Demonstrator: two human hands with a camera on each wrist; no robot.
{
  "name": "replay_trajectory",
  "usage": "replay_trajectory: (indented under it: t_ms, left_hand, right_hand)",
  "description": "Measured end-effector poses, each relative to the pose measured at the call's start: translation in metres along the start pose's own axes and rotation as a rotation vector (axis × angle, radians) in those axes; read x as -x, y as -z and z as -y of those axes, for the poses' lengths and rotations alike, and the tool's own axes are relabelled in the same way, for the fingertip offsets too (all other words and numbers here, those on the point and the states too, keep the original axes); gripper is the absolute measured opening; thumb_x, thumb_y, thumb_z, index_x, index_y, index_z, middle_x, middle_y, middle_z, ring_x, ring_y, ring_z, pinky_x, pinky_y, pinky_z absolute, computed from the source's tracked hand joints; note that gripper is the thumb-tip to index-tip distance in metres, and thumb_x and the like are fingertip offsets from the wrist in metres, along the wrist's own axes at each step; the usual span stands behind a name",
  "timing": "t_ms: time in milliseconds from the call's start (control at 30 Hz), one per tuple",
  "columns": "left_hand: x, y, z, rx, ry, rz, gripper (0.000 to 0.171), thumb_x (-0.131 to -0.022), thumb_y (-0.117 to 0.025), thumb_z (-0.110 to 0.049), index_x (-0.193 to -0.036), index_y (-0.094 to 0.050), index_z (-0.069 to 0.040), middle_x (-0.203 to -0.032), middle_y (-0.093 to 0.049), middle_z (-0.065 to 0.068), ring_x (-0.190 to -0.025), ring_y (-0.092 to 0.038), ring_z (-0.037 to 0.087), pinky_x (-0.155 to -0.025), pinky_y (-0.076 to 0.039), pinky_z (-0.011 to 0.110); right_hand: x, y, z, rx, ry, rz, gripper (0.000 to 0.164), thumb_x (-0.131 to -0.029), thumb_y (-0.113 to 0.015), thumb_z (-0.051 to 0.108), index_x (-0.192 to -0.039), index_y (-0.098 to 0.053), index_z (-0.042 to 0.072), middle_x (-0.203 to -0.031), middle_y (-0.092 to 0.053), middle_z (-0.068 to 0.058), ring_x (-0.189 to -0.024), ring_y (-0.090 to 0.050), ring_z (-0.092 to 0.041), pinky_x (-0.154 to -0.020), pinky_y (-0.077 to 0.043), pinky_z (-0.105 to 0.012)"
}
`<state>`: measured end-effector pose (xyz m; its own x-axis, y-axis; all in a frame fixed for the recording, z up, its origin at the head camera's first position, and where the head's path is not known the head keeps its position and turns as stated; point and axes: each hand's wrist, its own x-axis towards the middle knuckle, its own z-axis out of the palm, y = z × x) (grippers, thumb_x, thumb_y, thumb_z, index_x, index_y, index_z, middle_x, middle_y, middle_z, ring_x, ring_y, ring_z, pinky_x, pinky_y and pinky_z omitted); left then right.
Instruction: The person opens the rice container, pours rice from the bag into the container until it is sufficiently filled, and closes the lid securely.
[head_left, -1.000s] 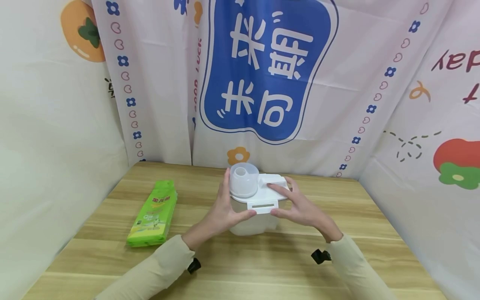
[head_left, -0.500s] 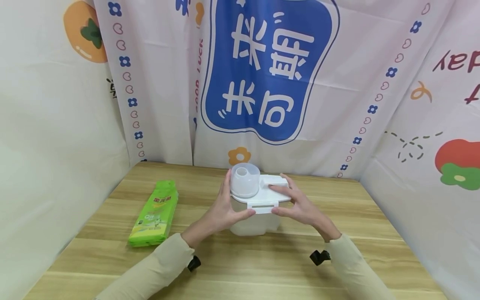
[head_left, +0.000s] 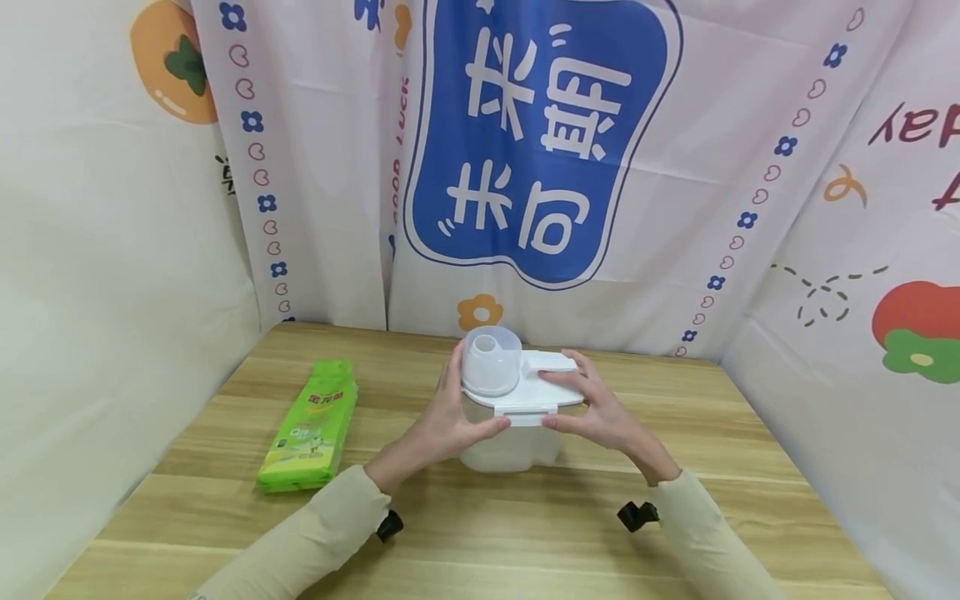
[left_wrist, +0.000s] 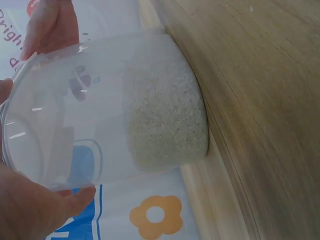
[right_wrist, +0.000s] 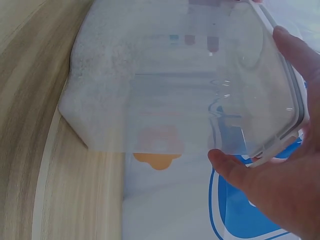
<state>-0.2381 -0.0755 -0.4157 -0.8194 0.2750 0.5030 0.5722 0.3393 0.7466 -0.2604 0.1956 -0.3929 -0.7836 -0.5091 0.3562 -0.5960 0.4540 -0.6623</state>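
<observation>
A clear plastic rice container (head_left: 502, 450) stands upright on the table, with white rice (left_wrist: 165, 105) in its lower part. On top is a white lid (head_left: 540, 387) carrying a frosted measuring cup (head_left: 489, 371) on its left side. My left hand (head_left: 450, 417) grips the container's left upper side, fingers beside the cup and thumb at the front clasp (head_left: 526, 414). From the right, my right hand (head_left: 603, 412) holds the lid's edge, its thumb at the clasp's other end and the index finger across the lid top. In the right wrist view, one fingertip lies against the clear wall below the rim.
A green bag (head_left: 309, 429) with printed characters lies on the left of the wooden table (head_left: 525, 542). Printed cloth curtains (head_left: 337, 208) hang along the back and sides. Black wrist devices (head_left: 637, 516) sit by both sleeve cuffs.
The front clasp has tilted a little, and its slot shows less than before. Both hands keep nearly the same grip, and the container stays in place.
</observation>
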Motion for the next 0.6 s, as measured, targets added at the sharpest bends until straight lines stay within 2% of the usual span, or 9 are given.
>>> replay_trajectory:
  t_ms: [167, 467, 600]
  left_hand:
    - [-0.0010, 0.0007, 0.0006, 0.030, -0.031, 0.005, 0.124, -0.073, -0.087, -0.030, -0.157, 0.004, -0.026, -0.156, -0.025, 0.009, -0.138, -0.038, 0.027, -0.117, -0.031, 0.052]
    - [-0.0003, 0.0005, 0.0023, 0.039, -0.082, 0.003, 0.123, -0.074, -0.087, -0.030, -0.157, 0.003, -0.025, -0.155, -0.027, 0.007, -0.135, -0.040, 0.025, -0.115, -0.034, 0.051]
    - [-0.0007, 0.0001, 0.0032, 0.021, -0.092, -0.006, 0.124, -0.073, -0.087, -0.028, -0.157, 0.003, -0.025, -0.155, -0.027, 0.008, -0.135, -0.040, 0.024, -0.115, -0.035, 0.050]
  right_hand:
    - [0.0015, -0.0016, 0.0007, 0.026, 0.001, -0.024, 0.061, -0.077, -0.084, 0.026, -0.133, -0.060, 0.025, -0.156, -0.019, -0.018, -0.138, -0.029, -0.040, -0.104, -0.036, -0.062]
    - [0.0021, -0.0024, 0.0033, 0.045, 0.001, -0.036, 0.059, -0.076, -0.085, 0.027, -0.131, -0.062, 0.025, -0.154, -0.022, -0.013, -0.134, -0.034, -0.036, -0.099, -0.041, -0.051]
    - [0.0014, -0.0028, 0.0022, 0.041, 0.016, -0.044, 0.059, -0.076, -0.085, 0.025, -0.130, -0.062, 0.023, -0.152, -0.024, -0.016, -0.132, -0.037, -0.035, -0.096, -0.043, -0.045]
